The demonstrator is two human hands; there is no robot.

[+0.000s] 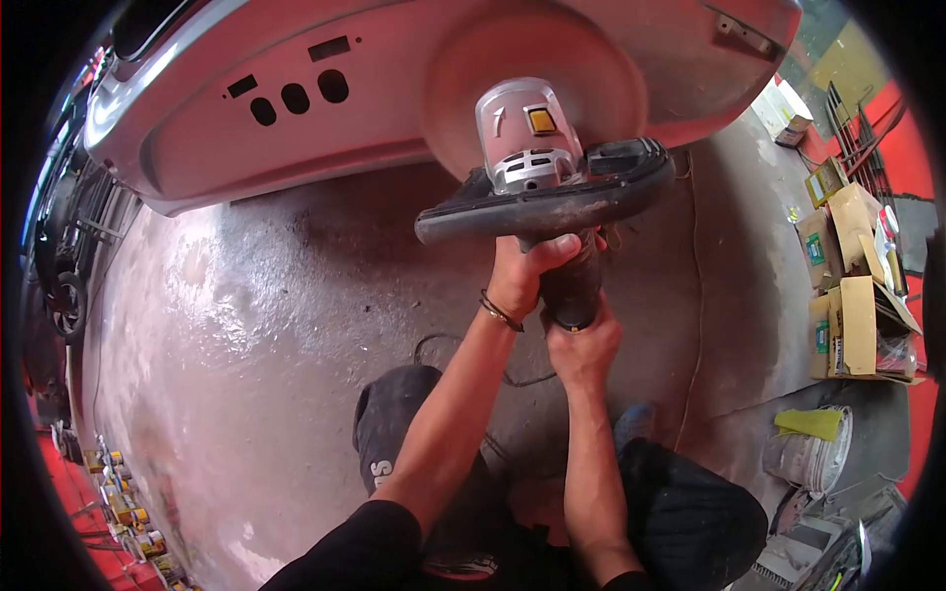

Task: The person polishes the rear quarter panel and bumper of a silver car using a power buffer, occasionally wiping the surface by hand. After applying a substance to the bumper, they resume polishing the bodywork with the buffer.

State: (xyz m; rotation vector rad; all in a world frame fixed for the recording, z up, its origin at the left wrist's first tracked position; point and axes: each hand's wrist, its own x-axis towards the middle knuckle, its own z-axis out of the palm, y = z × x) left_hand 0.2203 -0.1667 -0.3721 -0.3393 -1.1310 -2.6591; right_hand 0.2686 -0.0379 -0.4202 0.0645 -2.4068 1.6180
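Note:
My left hand (535, 268) is closed around the front of the rear grip on a rotary polisher (532, 138), just below its black loop handle (552, 210). A dark bracelet circles that wrist. Lower down, my right hand (585, 345) wraps the end of the same grip. The polisher has a silver-grey head with a yellow button. Its round pad (616, 74) is smeared by motion and overlaps the face of a grey car bumper (384, 128) in this view. Several cut-outs, round and rectangular, pierce the bumper left of the pad.
A dark cord (517, 382) runs over the concrete floor (256, 335) near my knees. To the right stand cardboard boxes (857, 325) and a white bucket (828, 453) with a yellow-green cloth (808, 424). Several cans (128, 507) line the lower left edge.

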